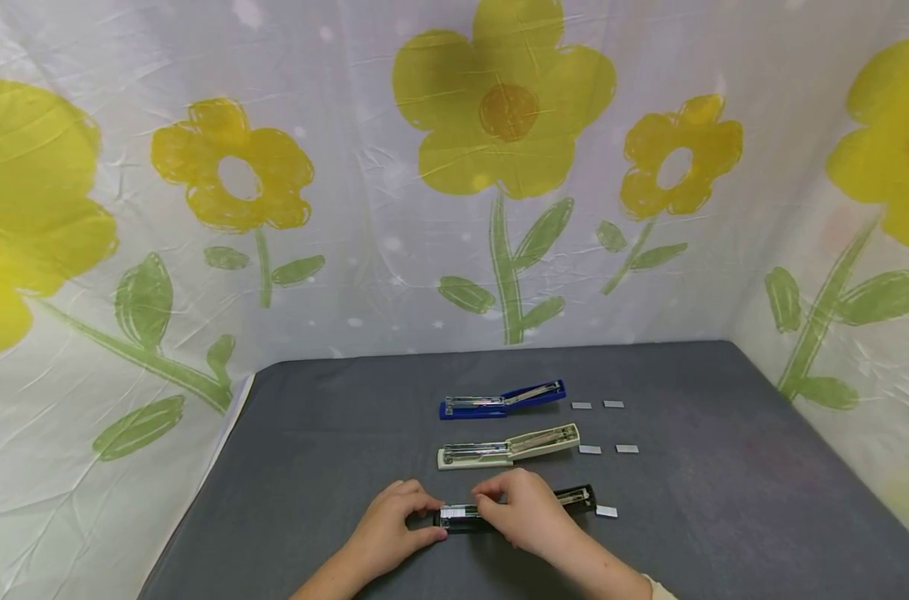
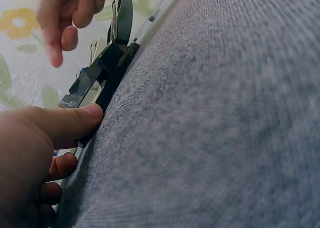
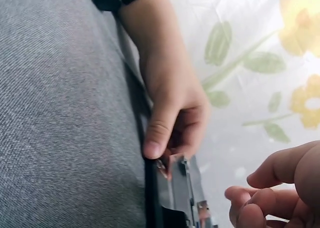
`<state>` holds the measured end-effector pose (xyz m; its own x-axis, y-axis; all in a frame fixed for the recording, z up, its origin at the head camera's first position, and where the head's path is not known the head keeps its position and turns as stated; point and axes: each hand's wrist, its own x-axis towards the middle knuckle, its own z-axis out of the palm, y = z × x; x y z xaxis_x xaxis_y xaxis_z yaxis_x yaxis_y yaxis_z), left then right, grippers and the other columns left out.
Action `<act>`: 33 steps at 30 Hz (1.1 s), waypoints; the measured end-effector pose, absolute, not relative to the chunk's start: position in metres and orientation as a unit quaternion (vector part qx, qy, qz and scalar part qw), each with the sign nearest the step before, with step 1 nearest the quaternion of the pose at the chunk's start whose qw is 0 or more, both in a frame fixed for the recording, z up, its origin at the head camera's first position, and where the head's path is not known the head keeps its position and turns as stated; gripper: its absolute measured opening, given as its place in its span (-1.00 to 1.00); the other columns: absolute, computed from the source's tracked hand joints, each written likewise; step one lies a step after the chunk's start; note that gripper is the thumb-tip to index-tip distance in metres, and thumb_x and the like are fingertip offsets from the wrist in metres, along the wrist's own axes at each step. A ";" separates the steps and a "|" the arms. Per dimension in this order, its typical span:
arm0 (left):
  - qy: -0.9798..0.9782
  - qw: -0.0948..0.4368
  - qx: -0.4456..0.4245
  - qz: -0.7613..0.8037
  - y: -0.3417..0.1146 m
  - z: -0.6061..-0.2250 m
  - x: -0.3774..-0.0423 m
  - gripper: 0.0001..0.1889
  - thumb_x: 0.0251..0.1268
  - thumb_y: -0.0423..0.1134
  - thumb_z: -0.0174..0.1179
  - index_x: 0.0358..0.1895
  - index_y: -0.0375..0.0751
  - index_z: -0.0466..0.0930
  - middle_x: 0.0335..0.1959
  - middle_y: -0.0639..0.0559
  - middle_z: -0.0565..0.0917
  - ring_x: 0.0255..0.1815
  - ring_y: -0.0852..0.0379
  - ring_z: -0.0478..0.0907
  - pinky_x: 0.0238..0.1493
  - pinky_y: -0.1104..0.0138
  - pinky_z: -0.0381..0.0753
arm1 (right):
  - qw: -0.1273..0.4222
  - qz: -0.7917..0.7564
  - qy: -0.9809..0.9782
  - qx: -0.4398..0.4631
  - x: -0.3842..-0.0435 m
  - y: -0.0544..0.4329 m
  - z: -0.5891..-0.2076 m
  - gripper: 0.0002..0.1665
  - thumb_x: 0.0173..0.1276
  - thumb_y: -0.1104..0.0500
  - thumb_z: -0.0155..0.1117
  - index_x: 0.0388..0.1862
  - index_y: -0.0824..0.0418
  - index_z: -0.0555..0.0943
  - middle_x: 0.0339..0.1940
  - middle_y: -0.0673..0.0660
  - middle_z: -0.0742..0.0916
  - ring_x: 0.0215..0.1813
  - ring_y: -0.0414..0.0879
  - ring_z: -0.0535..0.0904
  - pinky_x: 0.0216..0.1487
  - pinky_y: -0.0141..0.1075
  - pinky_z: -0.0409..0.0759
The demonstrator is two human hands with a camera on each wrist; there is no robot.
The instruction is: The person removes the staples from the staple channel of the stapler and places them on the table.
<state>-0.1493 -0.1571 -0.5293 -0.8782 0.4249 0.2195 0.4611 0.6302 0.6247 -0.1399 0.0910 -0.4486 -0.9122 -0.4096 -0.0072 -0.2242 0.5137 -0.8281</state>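
A black stapler [image 1: 580, 500] lies opened out on the grey table, its top swung back to the right. My left hand [image 1: 394, 527] grips its left end between thumb and fingers; the left wrist view shows the thumb [image 2: 92, 111] against the black base [image 2: 114, 70]. A short pale staple strip [image 1: 452, 512] sits in the channel near that end. Above the stapler's middle is my right hand [image 1: 527, 510], fingers loosely bent. In the right wrist view its thumb and fingers [image 3: 270, 203] stand apart with nothing between them, beside the metal channel [image 3: 177, 188].
Behind the black stapler lie a cream stapler [image 1: 475, 452] and, farther back, a blue stapler [image 1: 472, 408], both opened out. Small pale strips lie right of them: one [image 1: 606, 512] by the black stapler, two by each other stapler. A flowered cloth [image 1: 372, 275] hangs behind the table.
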 end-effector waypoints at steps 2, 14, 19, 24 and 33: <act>-0.903 0.021 -0.243 -0.353 -0.157 -0.529 -0.149 -0.69 0.12 0.03 0.54 -0.09 0.07 0.82 -0.37 0.39 0.49 -0.34 0.34 0.35 -0.28 0.39 0.42 | 0.099 -0.443 0.870 -0.191 -0.140 0.088 -0.453 -0.75 0.43 0.16 0.29 -0.14 0.26 0.83 -0.38 -0.04 0.79 -0.65 -0.32 0.46 -0.59 -0.32 0.47; -0.900 0.016 -0.246 -0.360 -0.157 -0.531 -0.148 -0.68 0.13 0.05 0.53 -0.08 0.06 0.81 -0.37 0.38 0.50 -0.36 0.34 0.34 -0.30 0.39 0.41 | 0.087 -0.358 0.904 -0.215 -0.135 0.074 -0.466 -0.82 0.31 0.21 0.33 -0.30 0.23 0.85 -0.68 -0.23 0.55 -0.65 -0.32 0.36 -0.56 -0.38 0.33; -0.900 0.022 -0.245 -0.360 -0.158 -0.530 -0.148 -0.69 0.13 0.04 0.53 -0.07 0.07 0.81 -0.37 0.39 0.50 -0.36 0.34 0.34 -0.29 0.39 0.41 | 0.078 -0.349 0.910 -0.210 -0.136 0.071 -0.466 -0.82 0.32 0.19 0.35 -0.31 0.22 0.85 -0.64 -0.23 0.60 -0.63 -0.32 0.37 -0.54 -0.37 0.35; -0.899 0.029 -0.250 -0.359 -0.159 -0.529 -0.148 -0.69 0.14 0.05 0.52 -0.08 0.06 0.81 -0.37 0.37 0.50 -0.35 0.33 0.35 -0.30 0.39 0.42 | 0.065 -0.373 0.904 -0.198 -0.137 0.072 -0.468 -0.87 0.32 0.19 0.40 -0.35 0.18 0.83 -0.57 -0.22 0.66 -0.56 -0.33 0.41 -0.50 -0.36 0.41; -0.895 0.024 -0.253 -0.366 -0.158 -0.528 -0.150 -0.68 0.17 0.09 0.49 -0.08 0.07 0.81 -0.36 0.37 0.51 -0.33 0.33 0.36 -0.29 0.37 0.43 | 0.063 -0.427 0.886 -0.169 -0.143 0.071 -0.475 -0.85 0.35 0.09 0.47 -0.44 0.05 0.79 -0.63 -0.22 0.62 -0.60 -0.31 0.41 -0.54 -0.38 0.37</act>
